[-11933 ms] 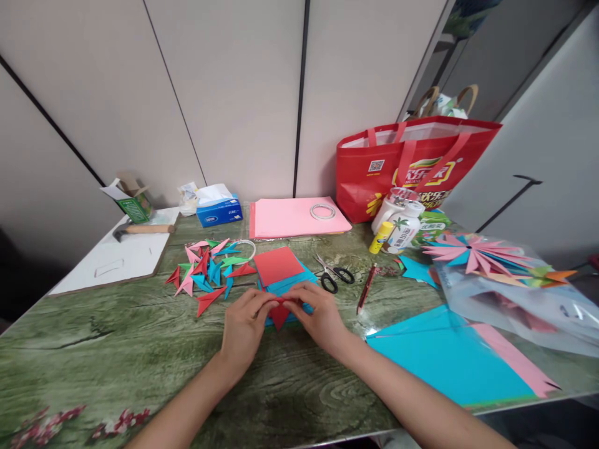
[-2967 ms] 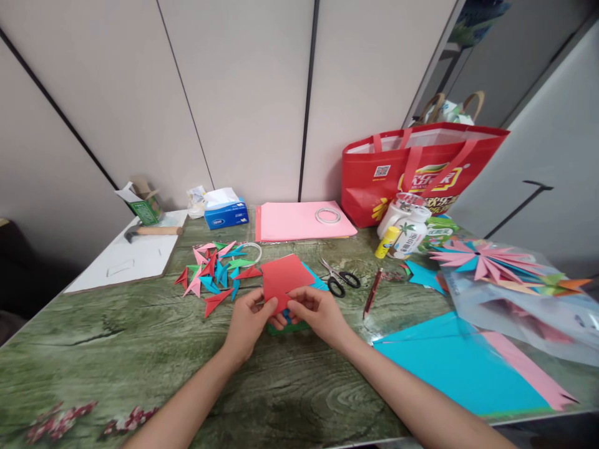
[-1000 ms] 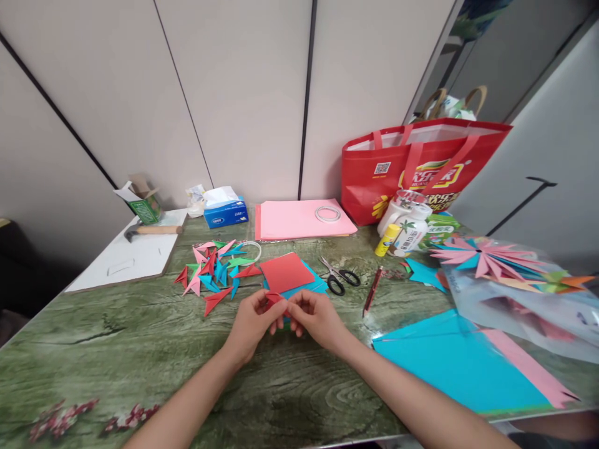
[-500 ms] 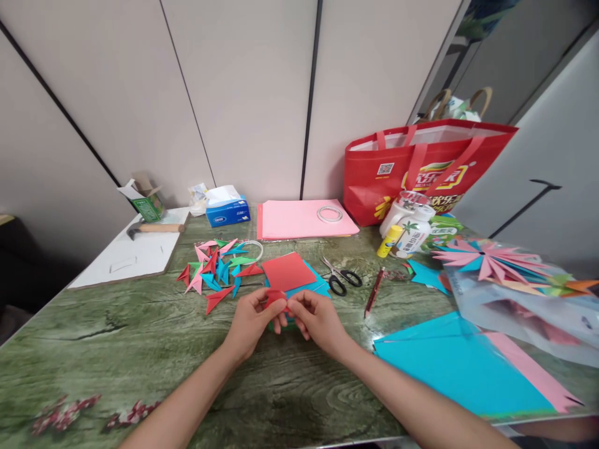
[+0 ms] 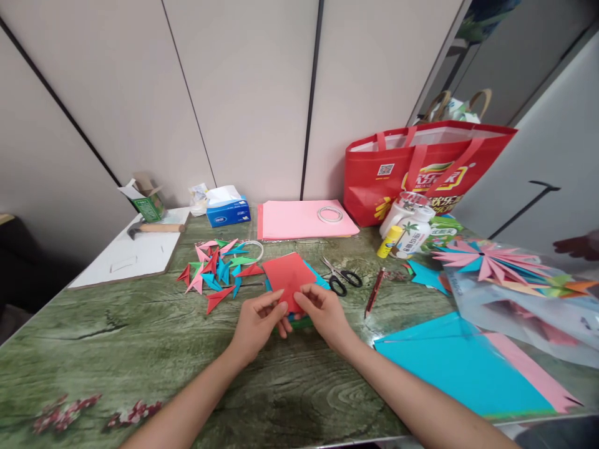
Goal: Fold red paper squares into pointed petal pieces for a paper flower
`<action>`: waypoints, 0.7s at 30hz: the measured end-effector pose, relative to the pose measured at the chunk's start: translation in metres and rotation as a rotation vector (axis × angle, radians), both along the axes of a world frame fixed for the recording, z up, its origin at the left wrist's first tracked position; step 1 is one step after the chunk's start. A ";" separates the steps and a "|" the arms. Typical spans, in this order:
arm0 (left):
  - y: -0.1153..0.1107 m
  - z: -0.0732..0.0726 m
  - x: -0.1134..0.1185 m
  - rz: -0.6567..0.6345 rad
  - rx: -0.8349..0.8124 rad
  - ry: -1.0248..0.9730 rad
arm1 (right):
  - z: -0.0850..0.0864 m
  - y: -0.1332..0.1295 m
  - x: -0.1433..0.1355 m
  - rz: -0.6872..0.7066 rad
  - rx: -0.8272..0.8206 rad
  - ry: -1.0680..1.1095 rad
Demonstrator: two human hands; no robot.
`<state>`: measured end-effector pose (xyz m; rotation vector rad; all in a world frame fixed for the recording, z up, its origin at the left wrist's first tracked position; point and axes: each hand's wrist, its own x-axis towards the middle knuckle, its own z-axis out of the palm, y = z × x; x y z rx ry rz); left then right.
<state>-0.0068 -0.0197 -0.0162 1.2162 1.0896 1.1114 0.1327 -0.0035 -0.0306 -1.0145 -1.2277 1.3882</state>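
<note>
A small folded piece of red paper (image 5: 292, 302) is held between my two hands, just in front of the paper stack. My left hand (image 5: 259, 320) pinches its left side with thumb and fingers. On the other side, my right hand (image 5: 324, 313) grips the right edge the same way. Behind it lies a stack of square papers (image 5: 283, 269), red on top with blue sheets below, partly covered by my hands. To the left is a loose pile of folded pointed paper pieces (image 5: 219, 268) in red, pink, blue and green.
Black-handled scissors (image 5: 344, 279) and a pencil (image 5: 374, 292) lie to the right. Beyond them are a glue stick (image 5: 390, 242), a white bottle (image 5: 412, 234), a red bag (image 5: 369, 181) and large blue paper (image 5: 458, 368). Another person's hand (image 5: 580, 246) shows at far right.
The red piece and my hands have shifted slightly right, and more of the piece's face shows. Another person's hand now appears at the right edge.
</note>
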 end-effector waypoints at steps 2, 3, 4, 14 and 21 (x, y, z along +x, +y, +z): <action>-0.001 0.000 0.002 0.003 -0.003 -0.025 | 0.000 0.001 0.000 0.035 -0.038 0.046; -0.001 0.001 0.002 0.003 -0.005 -0.036 | 0.000 0.001 0.001 0.048 -0.037 0.057; -0.001 0.001 0.003 -0.001 -0.010 -0.043 | 0.000 0.001 0.001 0.057 -0.026 0.060; 0.006 0.005 -0.004 -0.176 -0.367 -0.272 | 0.009 0.002 0.004 0.126 -0.048 0.055; 0.005 0.001 -0.007 -0.271 -0.493 -0.292 | 0.005 0.004 0.004 0.107 -0.075 0.089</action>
